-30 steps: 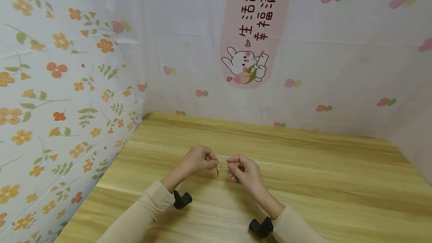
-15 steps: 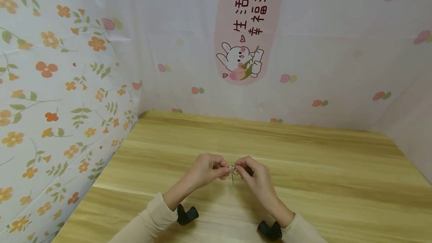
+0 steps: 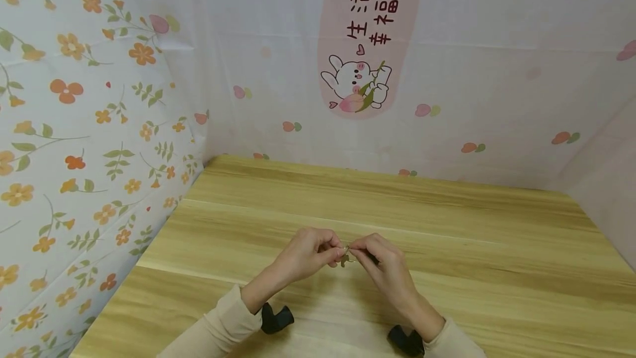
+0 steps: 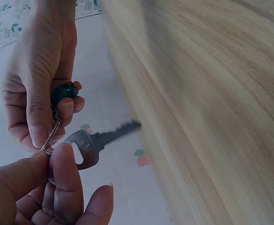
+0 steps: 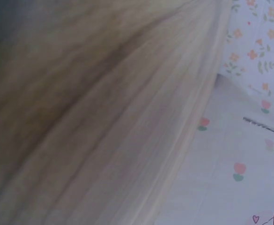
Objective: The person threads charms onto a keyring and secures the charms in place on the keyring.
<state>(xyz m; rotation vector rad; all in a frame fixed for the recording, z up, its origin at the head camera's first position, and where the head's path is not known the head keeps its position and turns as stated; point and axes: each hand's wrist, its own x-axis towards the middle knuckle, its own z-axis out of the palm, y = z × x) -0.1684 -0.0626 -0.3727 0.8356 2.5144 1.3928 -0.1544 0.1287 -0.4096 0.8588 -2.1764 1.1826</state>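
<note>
**Key (image 4: 92, 146) and ring (image 4: 55, 130) pinched at the fingertips of two hands**

The key is held above the table, just below the centre of the head view; in the left wrist view its toothed blade is pointed rightward. Its head is clamped between thumb and finger of the left hand (image 3: 307, 254). The ring is pinched by the right hand (image 3: 388, 264), and in that hand's curled fingers a green charm (image 4: 64, 93) is tucked. The fingertips of both hands are brought close together; whether they touch cannot be told. In the right wrist view, only part of the blade is shown at the right edge. Black mounts (image 3: 276, 318) are worn at both wrists, below beige sleeves (image 3: 223, 316). The wooden table (image 3: 472, 231) is backed by a printed cloth (image 3: 268, 70), with orange flowers seen at left.
</note>
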